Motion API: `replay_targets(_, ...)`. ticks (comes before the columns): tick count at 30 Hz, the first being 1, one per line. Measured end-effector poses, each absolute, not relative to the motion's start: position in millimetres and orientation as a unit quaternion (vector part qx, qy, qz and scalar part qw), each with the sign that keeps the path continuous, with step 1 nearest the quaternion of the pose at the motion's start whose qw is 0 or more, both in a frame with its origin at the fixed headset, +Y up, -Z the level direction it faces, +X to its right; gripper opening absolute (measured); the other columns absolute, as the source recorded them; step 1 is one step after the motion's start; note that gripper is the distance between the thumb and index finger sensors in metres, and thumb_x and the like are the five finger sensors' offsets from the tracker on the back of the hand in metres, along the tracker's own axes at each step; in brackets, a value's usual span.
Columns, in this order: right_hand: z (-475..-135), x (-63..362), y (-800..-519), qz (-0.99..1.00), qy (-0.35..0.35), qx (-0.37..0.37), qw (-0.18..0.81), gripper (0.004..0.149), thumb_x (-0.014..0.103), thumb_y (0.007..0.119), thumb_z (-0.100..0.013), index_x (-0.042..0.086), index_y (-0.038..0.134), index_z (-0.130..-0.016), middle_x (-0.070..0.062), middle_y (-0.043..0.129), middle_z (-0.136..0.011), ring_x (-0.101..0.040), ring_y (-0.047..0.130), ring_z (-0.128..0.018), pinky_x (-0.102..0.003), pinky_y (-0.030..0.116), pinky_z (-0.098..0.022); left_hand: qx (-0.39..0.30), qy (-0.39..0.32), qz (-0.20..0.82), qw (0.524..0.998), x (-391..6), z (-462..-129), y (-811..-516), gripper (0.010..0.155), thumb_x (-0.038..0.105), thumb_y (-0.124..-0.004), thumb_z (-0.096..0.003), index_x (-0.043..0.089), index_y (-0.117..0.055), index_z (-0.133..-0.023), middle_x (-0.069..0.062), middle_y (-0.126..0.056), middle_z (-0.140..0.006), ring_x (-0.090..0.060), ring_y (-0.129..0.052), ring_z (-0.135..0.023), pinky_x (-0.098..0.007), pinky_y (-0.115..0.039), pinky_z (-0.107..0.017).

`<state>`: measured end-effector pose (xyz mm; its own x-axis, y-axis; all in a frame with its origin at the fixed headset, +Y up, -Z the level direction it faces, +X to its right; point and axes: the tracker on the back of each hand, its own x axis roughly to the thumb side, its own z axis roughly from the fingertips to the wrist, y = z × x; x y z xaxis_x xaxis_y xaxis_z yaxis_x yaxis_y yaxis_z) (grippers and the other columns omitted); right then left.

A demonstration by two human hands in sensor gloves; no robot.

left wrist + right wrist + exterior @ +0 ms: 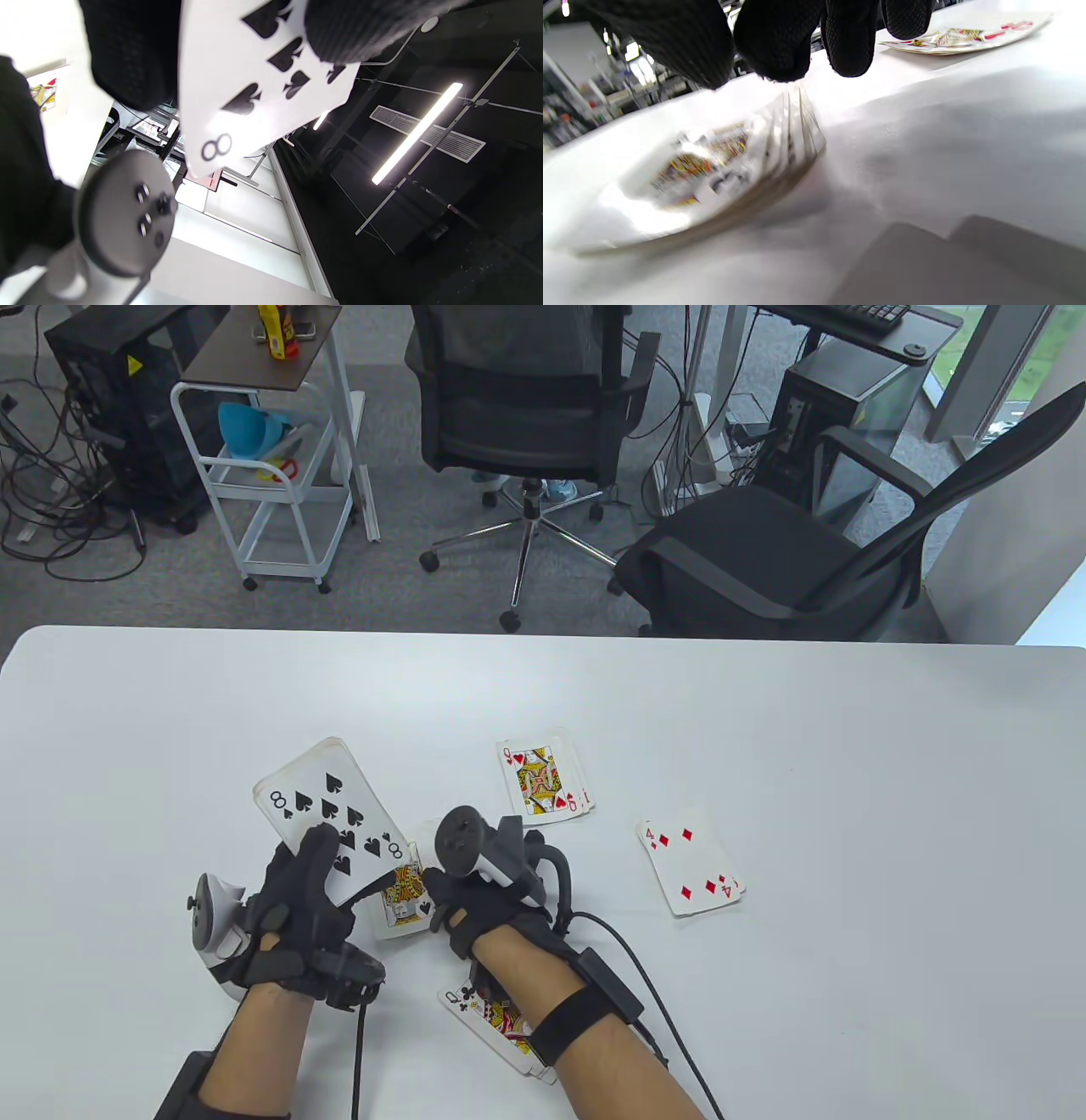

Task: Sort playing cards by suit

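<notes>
Table view: left hand (pixel 288 912) grips the 8 of spades (pixel 331 814), lifted just left of the spade pile (pixel 403 903) on the desk (pixel 764 712). Right hand (pixel 484 891) hangs over that pile.

Left wrist view: fingers (pixel 339 29) pinch the card.

Right wrist view: fingers (pixel 848 38) loosely curled above the pile, holding nothing.

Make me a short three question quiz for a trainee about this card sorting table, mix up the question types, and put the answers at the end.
1. True or false: the left hand holds the eight of spades face up.
2. Multiple choice: which card tops the pile farthest toward the table's right side? A) queen of hearts B) four of diamonds C) queen of clubs
3. Fill in: the card half hidden under the right forearm, near the table's front edge, is the queen of ____.

Key
1. True.
2. B, the four of diamonds; the queen of hearts lies more to the middle.
3. Clubs: the queen of clubs.
</notes>
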<state>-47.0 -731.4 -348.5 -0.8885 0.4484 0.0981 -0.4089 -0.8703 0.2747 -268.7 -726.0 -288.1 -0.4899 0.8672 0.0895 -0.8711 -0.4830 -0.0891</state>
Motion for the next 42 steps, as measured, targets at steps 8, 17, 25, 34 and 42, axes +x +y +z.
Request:
replay_targets(8,-324,21,-705,0.907,0.023,0.127,0.401,0.044,0.047,0.074,-0.056,0.009,0.084,-0.074,-0.024,0.060,-0.104,-0.053,0.039,-0.100,-0.074,0.028,-0.065,-0.046,-0.062,0.827,0.557,-248,-289,-736,0.058,0.049,-0.076,-0.0552,0.020,-0.060,-0.103,-0.004,-0.083,-0.097,-0.030,-0.097,-0.079,-0.040,-0.093,-0.049)
replay_targets(17,-300,42,-710,0.866,-0.058,0.173,0.467,0.049,0.049,0.073,-0.056,0.008,0.081,-0.082,-0.023,0.062,-0.103,-0.053,0.043,-0.100,-0.074,0.032,-0.066,-0.119,-0.087,0.790,0.596,-217,-282,-747,0.058,0.047,-0.075,-0.0559,0.022,-0.056,-0.105,-0.004,-0.080,-0.101,-0.031,-0.094,-0.082,-0.042,-0.094,-0.047)
replay_targets(25,-288,39,-714,0.876,-0.091,0.186,0.436,0.052,0.050,0.072,-0.056,0.009,0.076,-0.086,-0.023,0.062,-0.103,-0.053,0.045,-0.100,-0.074,0.034,-0.066,-0.116,-0.072,0.781,0.610,-215,-282,-757,0.058,0.048,-0.075,-0.0553,0.024,-0.058,-0.105,-0.003,-0.080,-0.100,-0.032,-0.094,-0.082,-0.041,-0.093,-0.048)
replay_targets(34,-277,25,-718,0.897,-0.084,0.200,0.384,0.060,0.055,0.083,-0.051,0.009,0.070,-0.087,-0.022,0.059,-0.104,-0.053,0.046,-0.100,-0.074,0.034,-0.066,-0.113,-0.072,0.775,0.617,-210,-278,-758,0.057,0.047,-0.078,-0.0546,0.024,-0.060,-0.104,-0.003,-0.082,-0.098,-0.031,-0.095,-0.081,-0.041,-0.094,-0.048)
replay_targets(42,-280,30,-716,0.888,-0.092,0.195,0.406,0.048,0.045,0.088,-0.050,0.007,0.075,-0.076,-0.021,0.067,-0.099,-0.051,0.058,-0.097,-0.072,0.044,-0.067,-0.123,-0.069,0.776,0.614,-203,-277,-763,0.058,0.048,-0.081,-0.0537,0.024,-0.062,-0.103,-0.002,-0.084,-0.097,-0.030,-0.097,-0.079,-0.040,-0.094,-0.048)
